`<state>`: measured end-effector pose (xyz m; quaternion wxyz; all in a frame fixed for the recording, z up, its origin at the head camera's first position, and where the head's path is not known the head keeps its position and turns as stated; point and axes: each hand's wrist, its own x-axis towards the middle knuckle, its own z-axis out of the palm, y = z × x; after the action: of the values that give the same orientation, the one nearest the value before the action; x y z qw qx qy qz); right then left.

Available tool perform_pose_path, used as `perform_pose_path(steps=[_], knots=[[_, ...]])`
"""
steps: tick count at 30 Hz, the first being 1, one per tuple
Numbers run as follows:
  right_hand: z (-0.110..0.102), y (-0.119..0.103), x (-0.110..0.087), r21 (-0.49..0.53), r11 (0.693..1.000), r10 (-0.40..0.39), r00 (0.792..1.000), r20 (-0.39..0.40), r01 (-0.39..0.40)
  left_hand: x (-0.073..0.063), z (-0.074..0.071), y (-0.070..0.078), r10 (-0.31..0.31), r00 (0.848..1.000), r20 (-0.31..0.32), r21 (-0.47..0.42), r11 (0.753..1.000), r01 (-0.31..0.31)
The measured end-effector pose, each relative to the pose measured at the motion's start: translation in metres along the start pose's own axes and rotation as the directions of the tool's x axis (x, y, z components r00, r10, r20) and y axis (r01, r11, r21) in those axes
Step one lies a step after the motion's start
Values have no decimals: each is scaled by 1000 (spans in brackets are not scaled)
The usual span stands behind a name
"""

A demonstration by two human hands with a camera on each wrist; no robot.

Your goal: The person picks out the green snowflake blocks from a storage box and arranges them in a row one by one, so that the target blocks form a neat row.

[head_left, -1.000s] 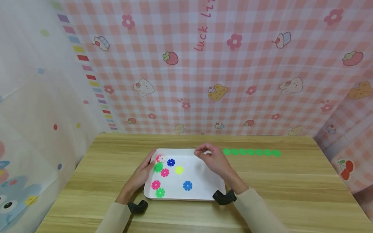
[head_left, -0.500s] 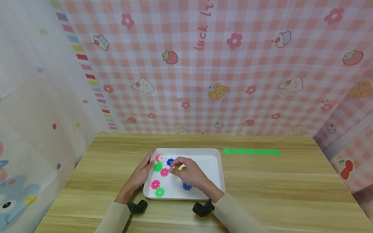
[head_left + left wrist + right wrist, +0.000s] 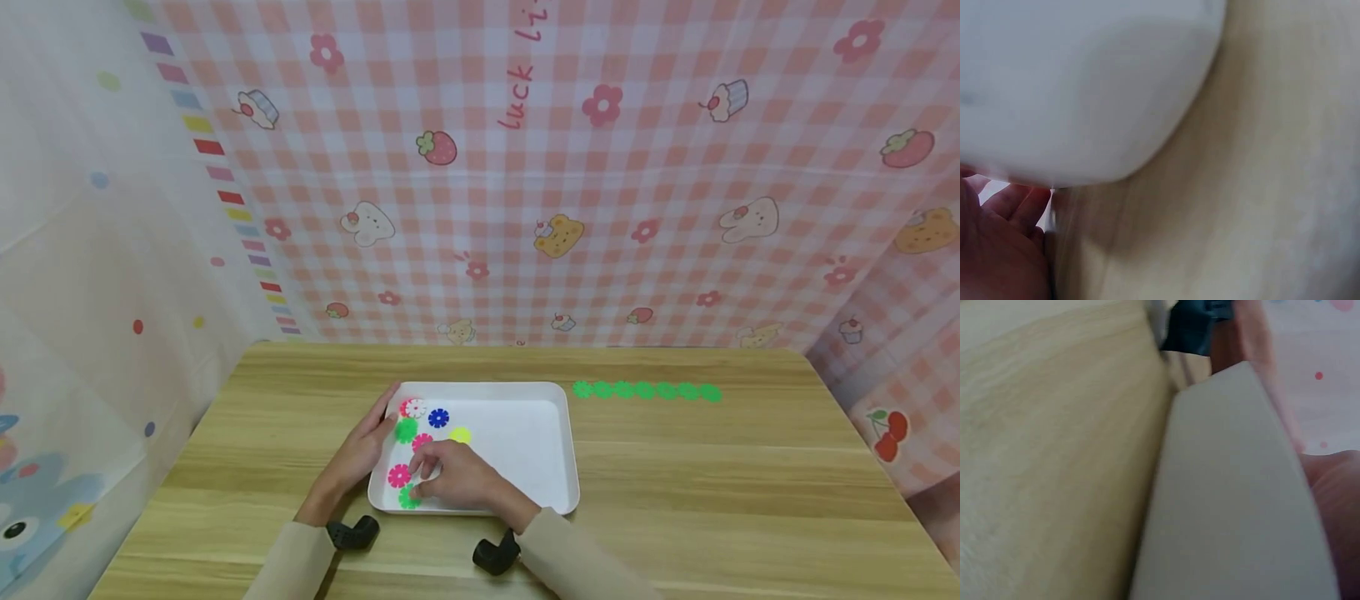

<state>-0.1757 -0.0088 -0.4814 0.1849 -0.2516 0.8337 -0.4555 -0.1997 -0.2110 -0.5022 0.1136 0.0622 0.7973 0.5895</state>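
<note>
My left hand [image 3: 363, 446] grips the left side of a white tray [image 3: 525, 508], its thumb over the rim and fingers along the outside. My right hand [image 3: 461, 475] is low over the tray's front left part, thumb and forefinger apart. The thumb tip overlaps a green notched plastic disc [image 3: 406, 497] near the front left corner; contact is unclear. Just beyond lies a pink disc [image 3: 399, 476]. Another pink disc [image 3: 422, 440] and a yellow disc [image 3: 461, 435] are partly covered by the right hand. Farther back are a dark blue disc [image 3: 438, 418], a green disc [image 3: 407, 431] and a white disc [image 3: 416, 408].
Several green discs [image 3: 646, 391] form a row on the wooden table [image 3: 712, 475], beyond the tray's far right corner. A pink checked cloth [image 3: 480, 192] hangs behind the table. The tray wall [image 3: 1229, 506] fills the middle of the right wrist view.
My right hand has moved left and nearer, from the tray's far right edge to its front left. It now hides the lighter blue disc. The left hand stays on the tray.
</note>
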Motion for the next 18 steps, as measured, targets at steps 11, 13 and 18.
perform_pose_path(steps=[11,13,18], knots=[[5,-3,1,-109,993,32,999,-24,-35,-2,-1,3,18,1000,5,-10,1000,-18],[5,-3,2,-118,992,40,999,-33,-44,-1,-1,3,21,1000,5,-8,1000,-21],[6,1,3,-114,993,38,998,-48,-43,-1,1,1,21,1000,8,1,1000,-21]])
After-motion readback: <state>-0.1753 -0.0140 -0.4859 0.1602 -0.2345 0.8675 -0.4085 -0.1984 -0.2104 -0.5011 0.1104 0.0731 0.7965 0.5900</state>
